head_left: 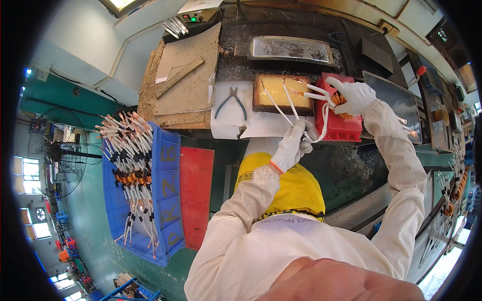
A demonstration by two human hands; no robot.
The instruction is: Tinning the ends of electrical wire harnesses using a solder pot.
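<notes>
My right hand, in a white glove, grips a copper-wound ring coil above a red plastic bin. White-sleeved leads with bare copper ends run from the coil. My left hand, gloved too, is closed on two of these leads, whose tips point up over a dark-rimmed tray of yellow, waxy-looking material. Other leads from the coil reach over the tray's right side. Whether any tip touches the yellow surface I cannot tell.
Cutting pliers lie on white paper left of the tray. Behind it stands a rectangular metal pot with a silvery, crusted surface. A blue crate at the left holds many similar coils. A fan stands farther left.
</notes>
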